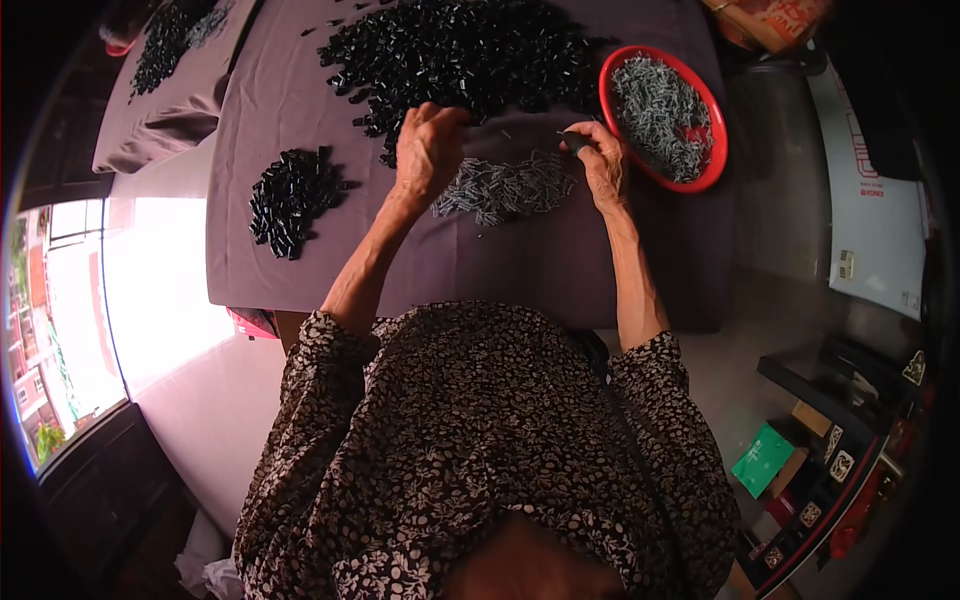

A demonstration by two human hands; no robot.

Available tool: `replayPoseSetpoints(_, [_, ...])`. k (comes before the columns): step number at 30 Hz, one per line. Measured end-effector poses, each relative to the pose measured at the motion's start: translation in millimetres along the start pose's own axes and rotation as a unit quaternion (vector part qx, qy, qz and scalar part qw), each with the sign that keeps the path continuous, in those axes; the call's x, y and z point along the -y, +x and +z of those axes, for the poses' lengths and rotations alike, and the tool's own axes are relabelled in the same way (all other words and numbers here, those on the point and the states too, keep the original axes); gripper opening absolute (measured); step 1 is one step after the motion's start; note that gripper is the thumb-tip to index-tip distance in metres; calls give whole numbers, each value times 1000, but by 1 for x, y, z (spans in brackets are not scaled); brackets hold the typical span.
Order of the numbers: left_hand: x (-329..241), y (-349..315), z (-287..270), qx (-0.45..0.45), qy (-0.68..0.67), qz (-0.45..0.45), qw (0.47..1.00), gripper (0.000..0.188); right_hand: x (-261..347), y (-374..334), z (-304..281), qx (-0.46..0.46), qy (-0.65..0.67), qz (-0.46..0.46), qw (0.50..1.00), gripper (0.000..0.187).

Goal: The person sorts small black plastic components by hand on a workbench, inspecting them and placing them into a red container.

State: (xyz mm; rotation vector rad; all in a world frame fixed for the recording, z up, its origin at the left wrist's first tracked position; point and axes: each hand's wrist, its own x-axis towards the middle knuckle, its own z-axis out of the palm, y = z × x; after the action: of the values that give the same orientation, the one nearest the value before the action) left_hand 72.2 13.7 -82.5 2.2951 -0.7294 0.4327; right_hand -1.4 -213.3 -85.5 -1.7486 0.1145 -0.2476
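Note:
My left hand (430, 150) is closed, its fingers curled at the near edge of a large pile of small shiny black pieces (470, 50). Whatever those fingers hold, if anything, is hidden. To the right, my right hand (602, 165) pinches a small dark piece (575, 142) between thumb and fingers. Between the hands and slightly nearer me lies a spread of small grey metal pins (510, 188). Beside my right hand stands a red oval basin (722, 150), with many more grey pins (660, 110) in it. A smaller heap of black pieces (292, 200) lies left of my left forearm.
A purple-brown cloth (480, 265) covers the table. At the far left, another cloth-covered surface (160, 145) bears more black and grey pieces. A large white box (865, 200) stands on the right, and a green box (765, 460) lies at the lower right.

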Motion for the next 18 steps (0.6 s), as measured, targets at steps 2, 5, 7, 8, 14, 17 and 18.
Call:
replayPoseSetpoints(2, [4,3,-8,-7,11,-11,1000,14,-4,-2,-1,-2,2,6,1000,19])
replayPoseSetpoints(5, [3,8,-13,-6,36,-31,999,14,-12,0,-3,3,36,-2,999,19])
replayPoseSetpoints(7, [4,6,-12,-12,53,-29,998,15,-11,-1,-2,3,51,-30,998,17])
replayPoseSetpoints(8, [5,4,-11,-14,58,-13,998,15,-11,-1,-1,3,53,-30,998,17])
replayPoseSetpoints(14, [6,-8,-7,5,72,15,997,20,-15,-2,0,-27,46,-29,998,17])
replayPoseSetpoints(17, [5,-9,-9,59,72,71,993,20,-16,-2,-1,-32,33,-39,998,17])
replayPoseSetpoints(18, [6,-8,-9,77,71,83,991,19,-16,-2,-1,-23,34,-26,999,16])
